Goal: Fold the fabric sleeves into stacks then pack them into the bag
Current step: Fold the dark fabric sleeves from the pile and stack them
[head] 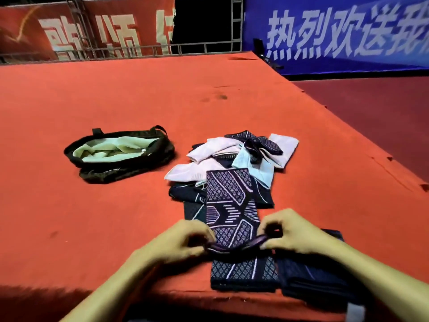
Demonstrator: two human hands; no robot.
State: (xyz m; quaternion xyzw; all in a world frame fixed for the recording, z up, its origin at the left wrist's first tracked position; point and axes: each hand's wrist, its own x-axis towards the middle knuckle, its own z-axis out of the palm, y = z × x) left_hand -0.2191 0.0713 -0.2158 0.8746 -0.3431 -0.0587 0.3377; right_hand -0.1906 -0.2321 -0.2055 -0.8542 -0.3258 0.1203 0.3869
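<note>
On a blue banner (336, 36) behind the far right corner of the worktop (116, 94), white characters reading "热烈欢送我" can be made out, with more cut off at the frame edge. White characters are also printed on a red banner (92, 36) behind the far edge, but they are creased and cannot be read with certainty. No brand name can be read on the fabric.

A dark patterned sleeve (229, 201) is laid lengthwise near the middle of the near edge. Its near hem is pinched at the left corner by the left hand (183, 240) and at the right corner by the right hand (294, 233). Each grip is closed tight, fingertips curled against the thumb, and the hem is lifted slightly off what lies below.

Under the raised hem a folded stack (243, 273) of like pattern is seen at the near edge, with a second dark stack (311, 280) just beside it on the right. The sleeve's far end is overlapped onto a loose pile of sleeves (232, 154), pale and dark. A dark bag (120, 154) with pale green lining is lying open towards the left edge, apart from the pile.
</note>
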